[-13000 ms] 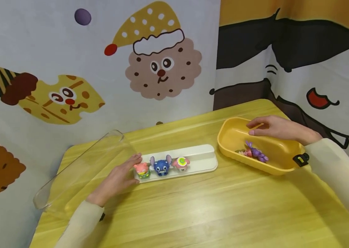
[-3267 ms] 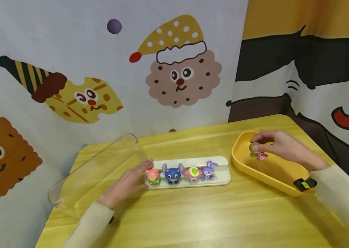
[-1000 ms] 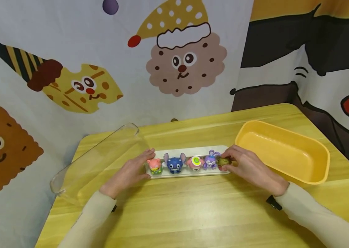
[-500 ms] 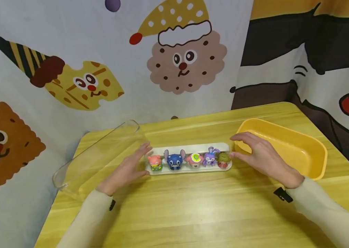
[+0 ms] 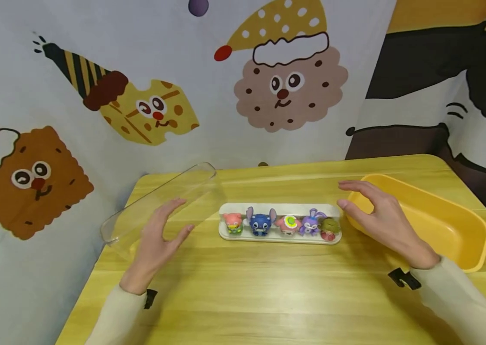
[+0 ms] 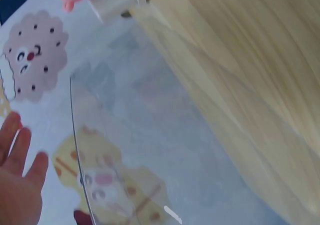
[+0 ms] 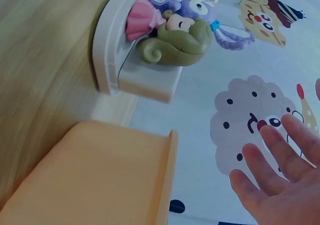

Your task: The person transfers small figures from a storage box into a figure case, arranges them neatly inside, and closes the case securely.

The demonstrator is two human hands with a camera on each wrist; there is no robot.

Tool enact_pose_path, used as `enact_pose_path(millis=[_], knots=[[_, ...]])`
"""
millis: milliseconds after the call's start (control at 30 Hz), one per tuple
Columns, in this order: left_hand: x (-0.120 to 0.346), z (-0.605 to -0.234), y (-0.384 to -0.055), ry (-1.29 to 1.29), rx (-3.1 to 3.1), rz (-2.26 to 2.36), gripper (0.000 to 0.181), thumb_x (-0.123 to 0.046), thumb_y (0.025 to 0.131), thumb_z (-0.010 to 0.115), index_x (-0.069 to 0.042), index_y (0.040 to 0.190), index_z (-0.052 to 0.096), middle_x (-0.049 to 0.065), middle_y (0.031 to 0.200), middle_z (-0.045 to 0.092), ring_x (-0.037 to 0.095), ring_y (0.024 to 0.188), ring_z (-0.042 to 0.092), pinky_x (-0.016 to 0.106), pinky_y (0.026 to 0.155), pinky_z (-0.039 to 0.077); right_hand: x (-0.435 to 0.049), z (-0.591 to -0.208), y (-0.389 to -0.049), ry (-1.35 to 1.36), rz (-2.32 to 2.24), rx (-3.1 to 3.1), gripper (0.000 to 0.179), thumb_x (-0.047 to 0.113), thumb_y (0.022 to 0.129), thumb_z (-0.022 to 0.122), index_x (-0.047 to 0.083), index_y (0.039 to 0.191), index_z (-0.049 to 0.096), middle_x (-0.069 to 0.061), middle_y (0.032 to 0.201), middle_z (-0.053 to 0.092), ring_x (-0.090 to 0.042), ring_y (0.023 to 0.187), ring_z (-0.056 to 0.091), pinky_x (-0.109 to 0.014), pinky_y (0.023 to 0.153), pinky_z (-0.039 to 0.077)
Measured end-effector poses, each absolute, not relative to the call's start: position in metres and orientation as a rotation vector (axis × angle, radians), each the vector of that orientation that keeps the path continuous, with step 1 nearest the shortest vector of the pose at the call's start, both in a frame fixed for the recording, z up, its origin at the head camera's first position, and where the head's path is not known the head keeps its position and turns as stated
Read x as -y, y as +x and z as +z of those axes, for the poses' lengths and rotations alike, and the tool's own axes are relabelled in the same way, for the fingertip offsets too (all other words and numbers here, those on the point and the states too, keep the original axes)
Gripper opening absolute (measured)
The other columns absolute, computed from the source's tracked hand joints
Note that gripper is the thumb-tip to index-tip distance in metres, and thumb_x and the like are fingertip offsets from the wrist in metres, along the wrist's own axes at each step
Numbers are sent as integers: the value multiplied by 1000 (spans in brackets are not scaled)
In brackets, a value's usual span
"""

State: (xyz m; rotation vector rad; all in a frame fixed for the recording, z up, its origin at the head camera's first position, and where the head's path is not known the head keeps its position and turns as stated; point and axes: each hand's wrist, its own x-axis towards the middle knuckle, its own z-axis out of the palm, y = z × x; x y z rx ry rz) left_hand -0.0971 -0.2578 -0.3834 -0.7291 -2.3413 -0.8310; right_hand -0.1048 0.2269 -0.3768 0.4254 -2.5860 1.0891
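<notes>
Several small figurines stand in a row on a long white tray (image 5: 277, 237): a pink one (image 5: 233, 224), a blue big-eared one (image 5: 261, 223), a pink one with a white, yellow and green top (image 5: 288, 224), a purple rabbit (image 5: 310, 223) and a doll with olive hair and a pink dress (image 7: 180, 42). My left hand (image 5: 155, 248), fingers spread and holding nothing, is left of the tray, in front of a clear plastic cover (image 5: 156, 201). To the tray's right, my right hand (image 5: 387, 224) is also spread and holds nothing, overlapping the yellow bin (image 5: 445, 230) in the head view.
The wooden table (image 5: 260, 292) backs onto a wall (image 5: 221, 139) printed with cartoon food. The clear cover lies slanted at the table's back left. On the right, the yellow bin has nothing inside that shows.
Over the seconds, the purple rabbit and then the olive-haired doll went from the bin onto the tray. My right hand has let go of the doll; my left hand has drawn left off the tray's end.
</notes>
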Motion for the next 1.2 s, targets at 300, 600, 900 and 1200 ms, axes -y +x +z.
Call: enact_pose_path(millis=[300,600,900,1200], knots=[[317,-381,-88,-369,2130,-690,87,-62,91,71,4,144,52,26,151,46,45,145,38,52,123,32,-214,-378,-115,469,1228,2609,50,30,102,68,9,146,59,-16,150,56,-45,139,46,-71,111,35],[355,-380,-72,191,2474,-1083,120,-25,84,88,-23,168,3,1,174,-9,23,159,-6,63,126,9,-207,-375,-125,518,1308,2634,57,32,103,64,15,156,48,-14,159,46,-46,145,39,-72,114,30],[378,-396,-72,358,2653,-1532,117,-29,94,79,-34,165,-14,10,174,-3,38,158,2,71,119,19,-194,-373,-129,552,1320,2680,57,36,104,63,13,154,50,-13,160,45,-45,148,35,-74,115,28],[383,-402,-78,263,2534,-1510,82,-24,94,79,-18,159,31,2,154,49,3,132,48,9,90,39,-190,-368,-132,594,1299,2649,51,33,104,63,11,149,56,-12,160,46,-45,147,37,-73,115,28]])
